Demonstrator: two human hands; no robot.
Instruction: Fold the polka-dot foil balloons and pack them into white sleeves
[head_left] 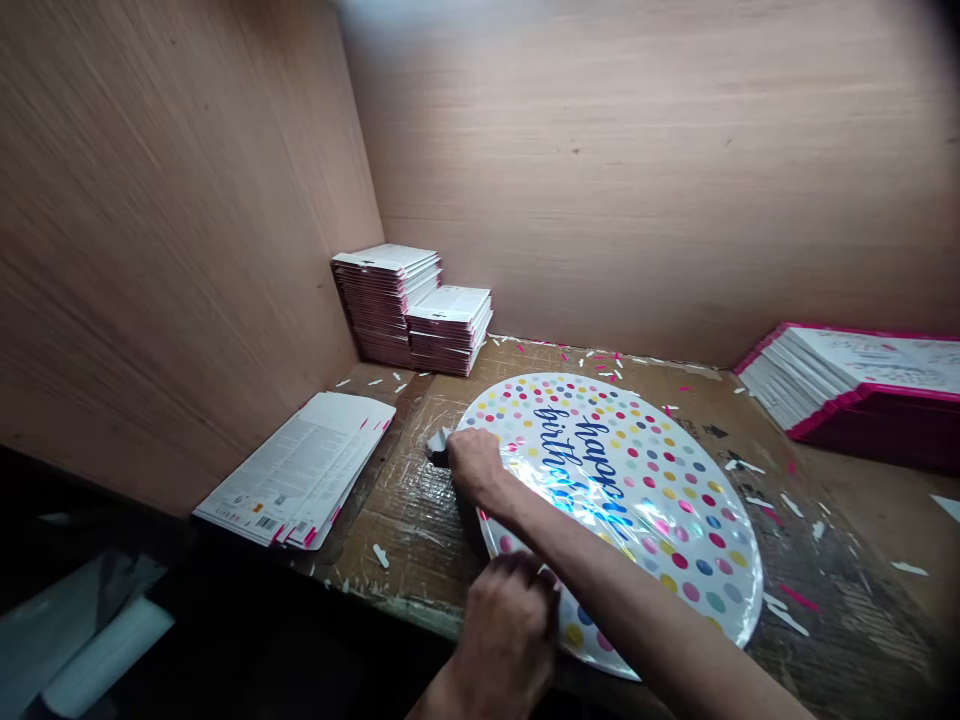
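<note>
A large round white disc (637,480) with coloured dots, blue "happy birthday" lettering and a glossy surface lies flat on the cardboard-covered table. At its near left edge my left hand (514,625) is closed, its fingers curled at the rim; exactly what they grip is partly hidden. My right hand (476,465) reaches across the disc, with the forearm over its lower part. Its fingers are closed at the left rim, where a small grey-and-dark piece (438,446) sticks out beyond them, too unclear to name.
Printed white cards (300,465) lie fanned at the left. Two stacks of pink-edged cards (386,310) fill the back corner. At the right stands a pile of pink-edged packs (862,385). Paper scraps (784,615) litter the cardboard (420,520). Wooden panels (600,180) rise behind and left.
</note>
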